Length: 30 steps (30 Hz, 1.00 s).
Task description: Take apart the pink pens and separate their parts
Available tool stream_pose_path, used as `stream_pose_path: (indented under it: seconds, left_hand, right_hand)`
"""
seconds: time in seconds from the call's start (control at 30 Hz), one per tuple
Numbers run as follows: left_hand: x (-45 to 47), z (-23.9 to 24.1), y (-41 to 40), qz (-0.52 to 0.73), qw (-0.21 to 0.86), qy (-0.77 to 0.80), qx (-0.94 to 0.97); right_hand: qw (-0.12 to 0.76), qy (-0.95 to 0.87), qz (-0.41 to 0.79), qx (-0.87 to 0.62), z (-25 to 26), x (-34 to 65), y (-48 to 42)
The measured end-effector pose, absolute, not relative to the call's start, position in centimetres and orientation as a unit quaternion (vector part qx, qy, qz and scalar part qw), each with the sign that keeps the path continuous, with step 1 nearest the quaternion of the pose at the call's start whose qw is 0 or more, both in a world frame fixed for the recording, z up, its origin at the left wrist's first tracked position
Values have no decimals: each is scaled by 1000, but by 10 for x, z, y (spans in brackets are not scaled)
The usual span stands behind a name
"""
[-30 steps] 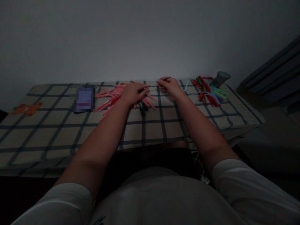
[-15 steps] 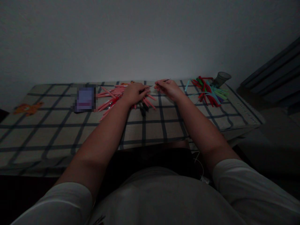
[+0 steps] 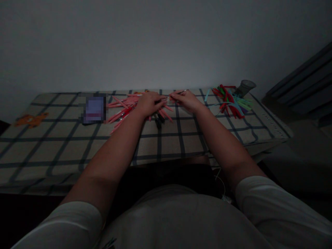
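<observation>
My left hand (image 3: 150,104) rests over a spread pile of pink pens (image 3: 127,102), its fingers curled and pinched toward the right. Whatever sits between those fingertips is too small and dim to make out. Close by on the right, my right hand (image 3: 188,101) is closed on a slim pen (image 3: 178,92), which slants with one end toward the left fingertips. Only a small gap separates the two hands. Below my left hand, black pens (image 3: 158,121) stick out among the pink ones. A red pen (image 3: 127,111) lies near my left wrist.
A blurred phone-like device (image 3: 93,110) lies left of the pens, and an orange animal-shaped piece (image 3: 31,120) farther left. Coloured strips (image 3: 229,102) lie at the right beside a tilted clear cup (image 3: 245,88). A checked cloth (image 3: 171,145) covers the table against the wall.
My right hand has turned slightly and sits a little lower, and the pen in it now shows more fully. The thin pale piece seen between the hands is less visible. My left hand has barely moved.
</observation>
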<state>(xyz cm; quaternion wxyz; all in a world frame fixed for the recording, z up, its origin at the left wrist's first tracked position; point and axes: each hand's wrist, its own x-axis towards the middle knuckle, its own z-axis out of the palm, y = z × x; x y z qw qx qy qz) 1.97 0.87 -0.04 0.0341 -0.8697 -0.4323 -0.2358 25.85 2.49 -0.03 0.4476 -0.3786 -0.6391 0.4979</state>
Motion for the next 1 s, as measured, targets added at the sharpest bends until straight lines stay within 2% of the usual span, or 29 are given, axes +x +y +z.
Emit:
stream_pose_path:
  seconds: [0.33,0.63,1.0]
  left_hand:
    - [20,-1,8,-244,35,-440,-864]
    - [21,4,5,-256,28,-444,-858]
    - [20,0,8,-237,30,-437,-867]
  right_hand:
    - [449,-612,521,-390,-4,257,24]
    - [495,-587,508,-391,9,257,21]
    - [458,-637,468,-408,-1,258,24]
